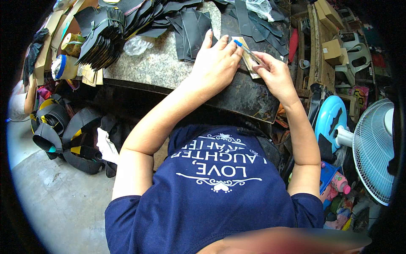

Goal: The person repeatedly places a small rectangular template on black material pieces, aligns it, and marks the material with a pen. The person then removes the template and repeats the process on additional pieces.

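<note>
My left hand [220,59] lies palm down at the table's edge, its fingers stretched out and slightly apart. Its fingertips press on a narrow beige template strip [255,75] and the dark material around it. Between the fingers of my right hand [274,73] is a slim pen [250,51] with a blue end, tilted over the strip. The blue end is close to my left fingers; whether it touches the strip I cannot tell. Black cut pieces [195,34] lie just beyond my left hand, and more dark strips [249,21] are spread past the pen.
Tied stacks of black pieces [99,36] fill the table's far left, near a crumpled plastic bag [138,45] and a blue-rimmed jar [63,67]. Black curved parts [82,137] are heaped on the floor at left. A fan [374,150] stands close by my right arm.
</note>
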